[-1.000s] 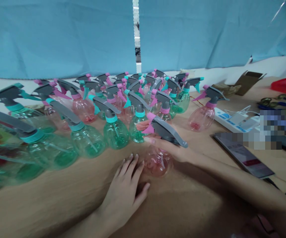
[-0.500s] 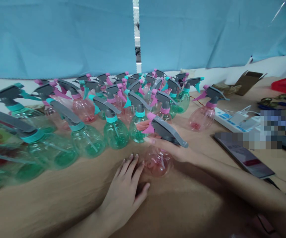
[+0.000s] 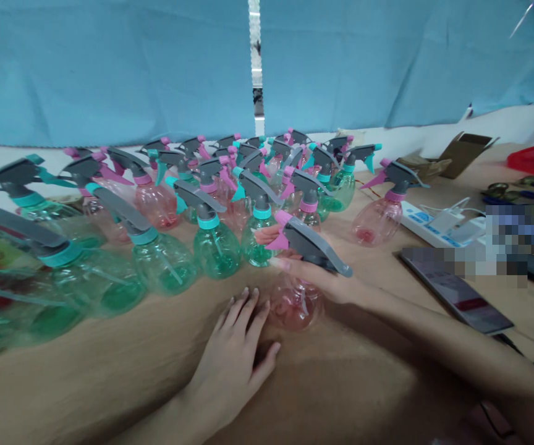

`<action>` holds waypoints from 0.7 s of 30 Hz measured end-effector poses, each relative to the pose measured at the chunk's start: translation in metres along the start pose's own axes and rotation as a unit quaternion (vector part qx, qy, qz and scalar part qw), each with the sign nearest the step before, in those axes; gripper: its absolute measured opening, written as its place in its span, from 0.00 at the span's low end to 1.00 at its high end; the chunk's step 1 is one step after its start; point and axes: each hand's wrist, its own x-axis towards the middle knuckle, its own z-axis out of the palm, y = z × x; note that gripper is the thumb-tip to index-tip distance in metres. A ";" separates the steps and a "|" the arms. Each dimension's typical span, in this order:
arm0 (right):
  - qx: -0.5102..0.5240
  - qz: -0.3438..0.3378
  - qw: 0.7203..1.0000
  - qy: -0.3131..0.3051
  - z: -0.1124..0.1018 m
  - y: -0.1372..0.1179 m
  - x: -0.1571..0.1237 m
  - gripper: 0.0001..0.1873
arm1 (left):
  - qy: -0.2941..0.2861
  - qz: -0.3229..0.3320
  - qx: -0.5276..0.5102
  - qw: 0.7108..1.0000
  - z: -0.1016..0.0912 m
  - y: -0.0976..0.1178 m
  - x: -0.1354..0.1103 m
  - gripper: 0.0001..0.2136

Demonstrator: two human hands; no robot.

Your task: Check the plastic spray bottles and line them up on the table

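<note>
Clear pink plastic spray bottle with grey trigger head (image 3: 295, 312) stands upright on the brown bench (image 3: 86, 371). Right hand (image 3: 329, 281): fingers wrapped round its neck, far side partly hidden. Left hand (image 3: 232, 358): fingers loosely spread, holding nothing, just left of it. Keep grip light, base flat, clear of the green plastic spray bottles (image 3: 219, 254) beyond-left of it. Versus half a second ago: no visible change.
</note>
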 end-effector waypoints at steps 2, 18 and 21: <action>0.004 -0.002 1.000 -0.001 0.000 -0.002 0.000 0.18 | 0.000 0.002 0.005 1.000 0.000 0.000 0.000 0.22; -0.078 -0.032 0.996 -0.006 -0.007 -0.013 0.002 0.08 | 0.004 0.008 0.008 1.000 -0.001 0.001 0.000 0.23; -0.083 -0.018 0.996 0.015 -0.006 -0.009 -0.002 0.07 | 0.001 0.011 0.013 1.000 0.000 0.000 0.001 0.23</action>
